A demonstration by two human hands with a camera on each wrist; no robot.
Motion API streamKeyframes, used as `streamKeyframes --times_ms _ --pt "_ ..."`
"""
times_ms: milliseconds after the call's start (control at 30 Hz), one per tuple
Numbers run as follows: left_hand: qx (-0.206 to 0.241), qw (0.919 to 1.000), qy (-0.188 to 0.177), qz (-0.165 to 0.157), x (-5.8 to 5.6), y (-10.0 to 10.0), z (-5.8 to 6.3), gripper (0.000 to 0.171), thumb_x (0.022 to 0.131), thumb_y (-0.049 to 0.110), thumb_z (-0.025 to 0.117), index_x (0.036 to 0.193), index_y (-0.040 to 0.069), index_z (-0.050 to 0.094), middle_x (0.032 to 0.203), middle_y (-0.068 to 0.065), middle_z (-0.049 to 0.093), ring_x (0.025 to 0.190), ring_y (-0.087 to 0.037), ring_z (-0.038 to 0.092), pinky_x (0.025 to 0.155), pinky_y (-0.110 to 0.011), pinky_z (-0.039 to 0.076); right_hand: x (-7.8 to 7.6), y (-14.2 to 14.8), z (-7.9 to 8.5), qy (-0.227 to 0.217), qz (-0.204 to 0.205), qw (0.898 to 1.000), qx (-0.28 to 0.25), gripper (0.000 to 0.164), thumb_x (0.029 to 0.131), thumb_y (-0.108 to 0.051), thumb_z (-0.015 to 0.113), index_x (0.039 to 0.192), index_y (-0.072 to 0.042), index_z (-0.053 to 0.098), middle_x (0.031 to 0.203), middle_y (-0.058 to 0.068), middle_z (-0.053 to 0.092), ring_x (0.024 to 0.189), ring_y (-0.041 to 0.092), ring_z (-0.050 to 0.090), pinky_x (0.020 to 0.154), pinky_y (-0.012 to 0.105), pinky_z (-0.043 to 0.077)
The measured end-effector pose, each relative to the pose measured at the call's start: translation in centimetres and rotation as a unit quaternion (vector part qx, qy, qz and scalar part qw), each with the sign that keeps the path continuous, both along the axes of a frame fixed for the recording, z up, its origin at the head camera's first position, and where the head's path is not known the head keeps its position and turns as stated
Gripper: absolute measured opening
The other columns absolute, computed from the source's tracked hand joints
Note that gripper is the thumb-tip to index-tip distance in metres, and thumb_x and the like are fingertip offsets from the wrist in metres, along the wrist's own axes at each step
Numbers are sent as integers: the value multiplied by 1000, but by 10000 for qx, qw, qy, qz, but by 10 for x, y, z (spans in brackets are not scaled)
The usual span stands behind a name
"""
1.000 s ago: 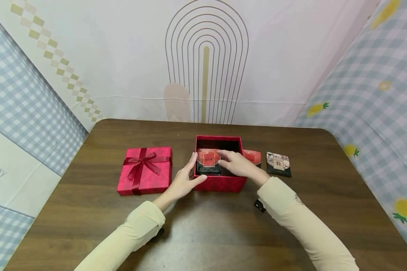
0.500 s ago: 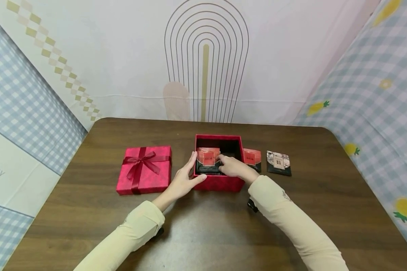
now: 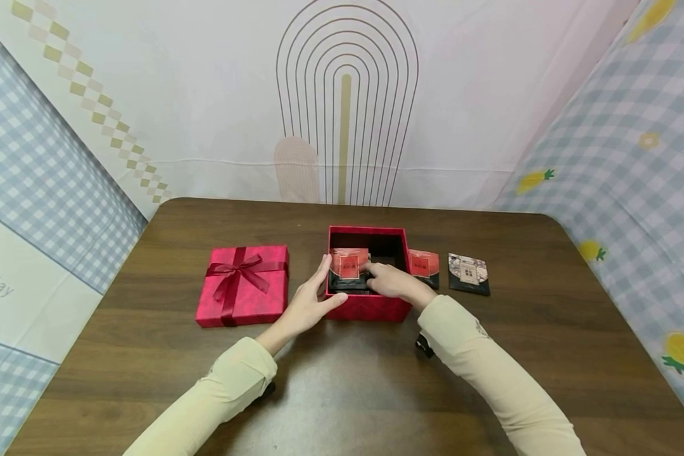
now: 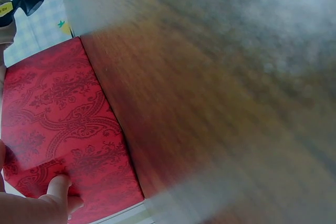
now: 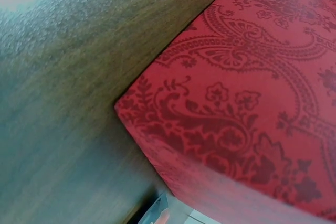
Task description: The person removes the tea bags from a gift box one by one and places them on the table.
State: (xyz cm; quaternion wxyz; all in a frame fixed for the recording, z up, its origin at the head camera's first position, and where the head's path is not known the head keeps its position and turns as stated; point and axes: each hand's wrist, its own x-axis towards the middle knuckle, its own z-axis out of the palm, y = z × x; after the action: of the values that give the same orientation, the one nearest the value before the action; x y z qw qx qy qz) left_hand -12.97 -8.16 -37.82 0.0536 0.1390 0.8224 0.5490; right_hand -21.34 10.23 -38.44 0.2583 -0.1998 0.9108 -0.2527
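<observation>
An uncovered red gift box [image 3: 370, 308] stands on the table. Inside, at the left, a red-and-black sachet [image 3: 349, 278] leans with its label up. My left hand [image 3: 306, 308] lies against the box's front left corner, its straight fingers along the left wall and its thumb [image 4: 59, 187] on the front wall. My right hand [image 3: 393, 282] reaches over the front rim with bent fingers, fingertips at the sachet's right edge; I cannot tell whether they pinch it. The right wrist view shows the box's patterned wall [image 5: 247, 72] and no hand.
Left of the box lies its red lid [image 3: 244, 285], tied with a ribbon bow. Another red-and-black sachet [image 3: 424, 264] lies against the box's right side. Farther right is a floral-and-black sachet [image 3: 469, 274]. A curtain [image 3: 222, 126] hangs behind the wooden table [image 3: 342, 392].
My right hand has moved lower and left into the box, its fingers now at the sachet's right edge. The sachet has shifted slightly left. My left hand stays at the corner.
</observation>
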Motion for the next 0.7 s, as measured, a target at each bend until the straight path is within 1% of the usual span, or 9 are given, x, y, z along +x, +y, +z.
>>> streamKeyframes --times_ms 100,233,333,433,533,600,700 --pt "22 10000 -25 -13 0 1 0 73 86 7 61 144 -1 17 149 -22 10 132 -33 25 97 -46 38 0 1 -2 109 51 9999 -38 41 91 -3 42 131 3 45 132 20 47 121 30 43 101 47 33" --pt "16 10000 -63 -34 0 1 0 74 86 7 61 144 0 16 150 -21 10 133 -33 24 97 -46 37 0 2 -3 366 128 9991 -145 38 92 -4 43 129 4 48 130 21 49 123 32 42 101 47 34" --pt "-38 10000 -55 -34 0 1 0 74 86 7 61 144 0 16 150 -19 10 134 -32 23 98 -45 37 1 3 -3 513 43 9983 -288 37 92 -6 45 127 3 50 129 20 50 121 31 44 100 47 35" --pt "-90 9999 -43 -38 -1 0 1 74 86 8 61 144 0 16 150 -19 10 134 -32 22 98 -45 36 0 4 -3 533 -115 9971 -530 35 92 -6 45 126 3 51 128 20 51 120 31 44 100 47 35" --pt "-115 9999 -40 -51 -1 0 1 74 87 8 61 144 -1 15 150 -20 10 135 -31 21 99 -45 35 -1 4 -2 366 -200 9957 -828 35 93 -6 45 126 3 51 130 20 49 121 32 42 100 48 35" --pt "-119 9999 -18 -56 -1 0 1 74 87 8 61 144 -1 15 150 -21 10 135 -32 21 99 -45 36 -2 5 -1 154 -221 9946 -1001 36 93 -6 45 127 2 51 132 20 46 124 33 40 101 49 34" --pt "-129 9999 22 -41 -1 0 0 74 87 7 61 143 -3 15 149 -22 10 134 -33 21 98 -46 36 -2 5 -1 -184 -129 9946 -1014 40 93 -8 45 132 1 46 137 19 41 127 33 36 103 50 31"
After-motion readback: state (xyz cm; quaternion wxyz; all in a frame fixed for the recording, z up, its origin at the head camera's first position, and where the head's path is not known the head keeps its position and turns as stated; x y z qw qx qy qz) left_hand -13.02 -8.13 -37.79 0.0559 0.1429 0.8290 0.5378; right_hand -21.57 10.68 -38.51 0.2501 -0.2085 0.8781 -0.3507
